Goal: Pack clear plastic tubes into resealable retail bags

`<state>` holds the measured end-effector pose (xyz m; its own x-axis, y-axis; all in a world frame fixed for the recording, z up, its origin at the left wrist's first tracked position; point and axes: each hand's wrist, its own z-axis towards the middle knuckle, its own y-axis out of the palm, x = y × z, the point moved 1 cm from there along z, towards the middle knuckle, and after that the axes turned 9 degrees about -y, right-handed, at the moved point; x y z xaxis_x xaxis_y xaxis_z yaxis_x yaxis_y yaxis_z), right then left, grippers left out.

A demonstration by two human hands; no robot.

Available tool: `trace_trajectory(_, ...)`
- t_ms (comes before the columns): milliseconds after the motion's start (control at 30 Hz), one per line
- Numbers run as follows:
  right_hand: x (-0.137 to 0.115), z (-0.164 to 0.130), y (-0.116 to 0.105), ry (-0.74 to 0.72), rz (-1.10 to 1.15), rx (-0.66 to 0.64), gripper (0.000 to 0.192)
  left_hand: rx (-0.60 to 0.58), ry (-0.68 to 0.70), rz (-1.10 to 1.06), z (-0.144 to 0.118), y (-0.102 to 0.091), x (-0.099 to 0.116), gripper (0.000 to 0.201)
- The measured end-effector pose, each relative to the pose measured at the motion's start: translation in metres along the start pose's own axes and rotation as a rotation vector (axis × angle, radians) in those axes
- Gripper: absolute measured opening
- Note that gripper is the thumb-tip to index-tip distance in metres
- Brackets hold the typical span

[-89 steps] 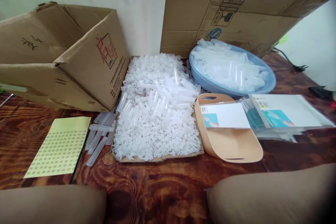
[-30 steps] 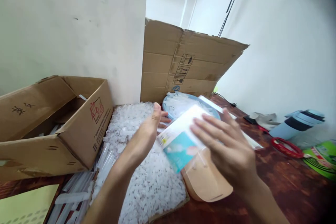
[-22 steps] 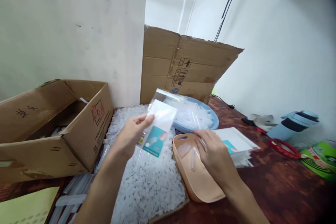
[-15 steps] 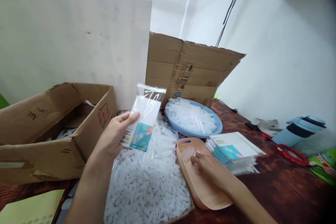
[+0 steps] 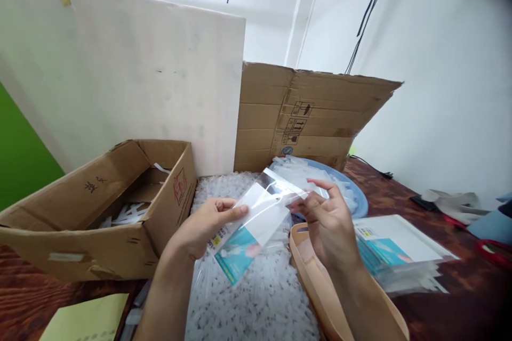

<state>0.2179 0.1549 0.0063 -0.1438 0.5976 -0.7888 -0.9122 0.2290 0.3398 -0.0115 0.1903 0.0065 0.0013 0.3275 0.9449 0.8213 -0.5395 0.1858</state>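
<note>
My left hand (image 5: 216,224) is closed on a clear plastic bag (image 5: 276,184), its thumb over a white and teal printed card (image 5: 240,250) inside. At the bag's upper right corner, my right hand (image 5: 328,218) pinches the film near the mouth, some fingers raised. Whether a small piece is also between its fingers, I cannot tell. Below the right wrist lies a peach tray (image 5: 316,290) with some translucent pieces (image 5: 306,250) in it. Under the bag spreads a heap of small translucent plastic pieces (image 5: 252,298).
An open cardboard box (image 5: 100,250) stands at left, a cardboard sheet (image 5: 264,112) behind. A blue basin (image 5: 362,197) holds more translucent pieces. At right are a stack of bagged cards (image 5: 396,245) and a grey strap (image 5: 452,205); yellow paper (image 5: 88,317) lies front left.
My right hand has risen from the peach tray to the bag's mouth. The bag in my left hand has tilted and come lower. The view has shifted leftward.
</note>
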Motion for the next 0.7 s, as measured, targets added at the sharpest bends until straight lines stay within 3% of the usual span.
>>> trace_trajectory(67,0.004,-0.005,0.007,0.009,0.03,-0.02,0.041,-0.02,-0.031,0.016,0.002,0.001,-0.001,0.042)
trace_trajectory(167,0.004,-0.012,-0.003,0.018,-0.074,-0.13,0.027,-0.009,-0.026,0.06,-0.001,0.002,-0.001,0.047)
trace_trajectory(233,0.0,-0.017,-0.018,0.016,-0.218,-0.295,0.019,0.013,0.008,0.078,-0.008,0.006,-0.003,0.051)
trace_trajectory(333,-0.003,-0.035,-0.043,-0.042,-0.45,-0.551,0.024,0.053,0.007,0.061,-0.028,0.017,-0.013,0.055)
trace_trajectory(500,-0.002,-0.099,-0.067,-0.027,-0.646,-0.908,0.033,0.074,-0.092,0.116,-0.078,0.042,-0.048,0.057)
trace_trajectory(600,-0.009,-0.128,-0.07,0.076,-0.571,-0.973,0.032,0.156,-0.192,0.231,-0.113,0.053,-0.08,0.054)
trace_trajectory(700,-0.017,-0.124,-0.066,0.158,-0.543,-0.843,0.029,0.233,-0.264,0.415,-0.137,0.058,-0.121,0.048)
